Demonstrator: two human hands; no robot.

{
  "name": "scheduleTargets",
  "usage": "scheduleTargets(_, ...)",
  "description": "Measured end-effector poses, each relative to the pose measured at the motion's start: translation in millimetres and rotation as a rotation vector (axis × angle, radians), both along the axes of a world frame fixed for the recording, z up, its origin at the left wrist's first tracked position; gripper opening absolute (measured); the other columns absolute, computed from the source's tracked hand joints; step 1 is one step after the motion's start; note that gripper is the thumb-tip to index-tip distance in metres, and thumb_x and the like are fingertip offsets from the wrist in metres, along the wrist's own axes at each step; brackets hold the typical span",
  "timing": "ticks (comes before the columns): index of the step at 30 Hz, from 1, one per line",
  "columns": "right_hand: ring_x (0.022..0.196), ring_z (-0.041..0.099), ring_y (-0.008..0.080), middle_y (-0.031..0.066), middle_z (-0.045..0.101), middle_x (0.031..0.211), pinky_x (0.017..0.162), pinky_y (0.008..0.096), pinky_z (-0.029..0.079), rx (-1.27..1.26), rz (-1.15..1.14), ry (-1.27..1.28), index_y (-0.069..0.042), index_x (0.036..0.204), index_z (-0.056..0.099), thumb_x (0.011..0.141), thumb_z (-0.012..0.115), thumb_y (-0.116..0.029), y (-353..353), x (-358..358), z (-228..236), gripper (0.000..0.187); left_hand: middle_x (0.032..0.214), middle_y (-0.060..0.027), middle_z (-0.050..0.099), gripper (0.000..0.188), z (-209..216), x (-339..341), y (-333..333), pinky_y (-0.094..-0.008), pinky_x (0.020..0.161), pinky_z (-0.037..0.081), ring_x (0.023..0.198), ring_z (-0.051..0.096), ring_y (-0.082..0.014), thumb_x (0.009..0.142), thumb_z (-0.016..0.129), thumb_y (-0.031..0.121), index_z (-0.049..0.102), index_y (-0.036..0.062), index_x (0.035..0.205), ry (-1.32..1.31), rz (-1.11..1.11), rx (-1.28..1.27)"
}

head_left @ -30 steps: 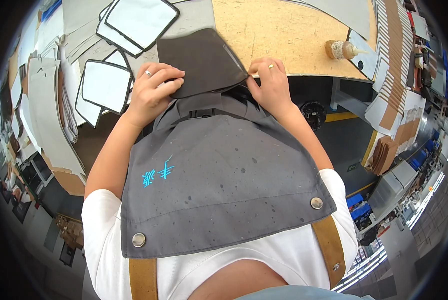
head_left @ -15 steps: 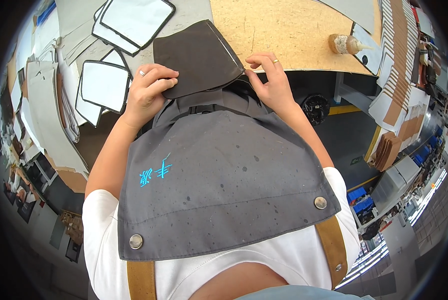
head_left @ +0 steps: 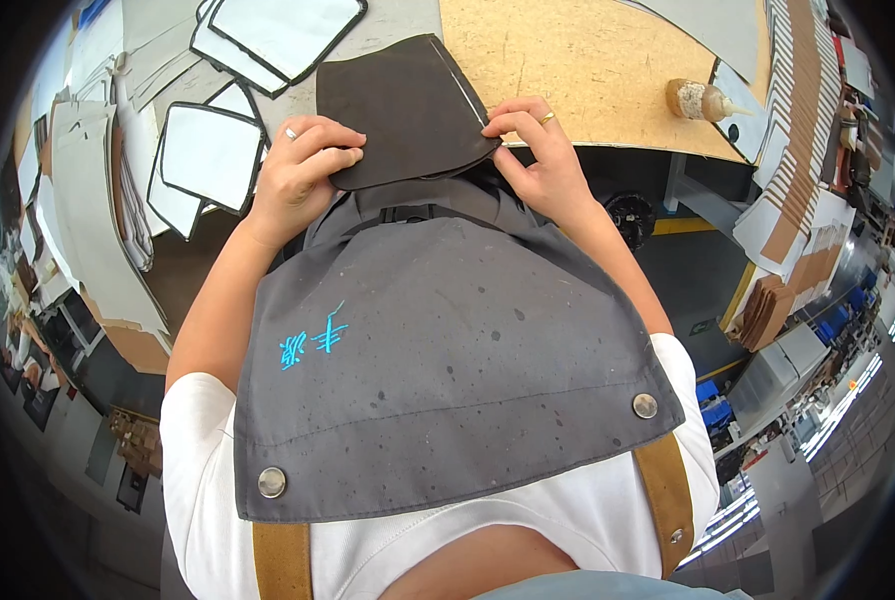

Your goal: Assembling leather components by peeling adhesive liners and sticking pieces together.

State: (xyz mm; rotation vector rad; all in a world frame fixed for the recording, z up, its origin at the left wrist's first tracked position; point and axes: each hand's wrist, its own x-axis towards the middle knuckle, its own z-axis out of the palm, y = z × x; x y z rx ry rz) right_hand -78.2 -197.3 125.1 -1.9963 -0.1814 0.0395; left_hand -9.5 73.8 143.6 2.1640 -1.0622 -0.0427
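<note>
A dark brown leather piece (head_left: 408,105) with a rounded lower edge is shown lying flat at the near edge of the worktable (head_left: 388,25), partly on the grey surface and partly beside the plywood board (head_left: 588,70); its lower left edge is pressed under the curled fingers of the left hand (head_left: 303,175), which is closed down on it, a ring being visible on one finger; its right edge, marked by a pale line, is pinched between thumb and fingertips of the right hand (head_left: 538,150), also ringed. A grey apron (head_left: 448,370) with tan straps and two metal snaps is seen below the hands, over a white shirt; white panels with black borders (head_left: 208,155) are laid to the left of the leather piece; a small glue bottle (head_left: 698,100) is seen lying on the board, well apart to the right.
</note>
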Motion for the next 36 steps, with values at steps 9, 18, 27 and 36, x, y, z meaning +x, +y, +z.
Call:
scheduleTargets(9,0.086,0.054,0.0237,0.0071,0.054,0.096,0.074,0.0322,0.045,-0.036,0.091,0.009,-0.005,0.084,0.057,0.070,0.057,0.004,2.3,3.2,-0.8,0.016,0.087,-0.0020,0.063,0.024,-0.9,-0.1,1.8,-0.0316,0.076,0.043,0.083,0.057,-0.0211,0.058,0.059,-0.013,0.061,0.0035,0.076,0.013,0.022,-0.040)
scheduleTargets(18,0.080,0.053,0.0214,0.0063,0.056,0.083,0.067,0.0299,0.043,-0.131,0.088,-0.217,-0.002,0.076,0.059,0.065,0.059,0.009,5.4,-0.7,-4.7,0.015,0.085,-0.0024,0.063,0.023,-1.3,-0.4,3.8,-0.0308,0.074,0.043,0.081,0.057,-0.0209,0.060,0.059,-0.013,0.061,0.0035,0.076,0.021,0.050,-0.080)
scheduleTargets(27,0.076,0.054,0.0197,0.0024,0.055,0.085,0.068,0.0321,0.040,-0.230,0.169,-0.327,-0.007,0.074,0.058,0.063,0.061,0.004,4.1,7.3,11.7,0.016,0.088,-0.0069,0.064,0.016,2.8,5.7,5.6,-0.0303,0.073,0.045,0.084,0.058,-0.0236,0.065,0.064,-0.010,0.060,0.0012,0.075,0.076,0.059,-0.094)
scheduleTargets(36,0.081,0.054,0.0186,0.0004,0.057,0.082,0.075,0.0310,0.037,-0.234,0.142,-0.269,-0.008,0.074,0.057,0.062,0.059,0.003,3.6,16.7,35.0,0.016,0.089,-0.0055,0.064,0.021,12.0,15.4,0.6,-0.0279,0.074,0.046,0.084,0.058,-0.0197,0.066,0.058,-0.015,0.060,0.0030,0.078,0.315,0.140,-0.254)
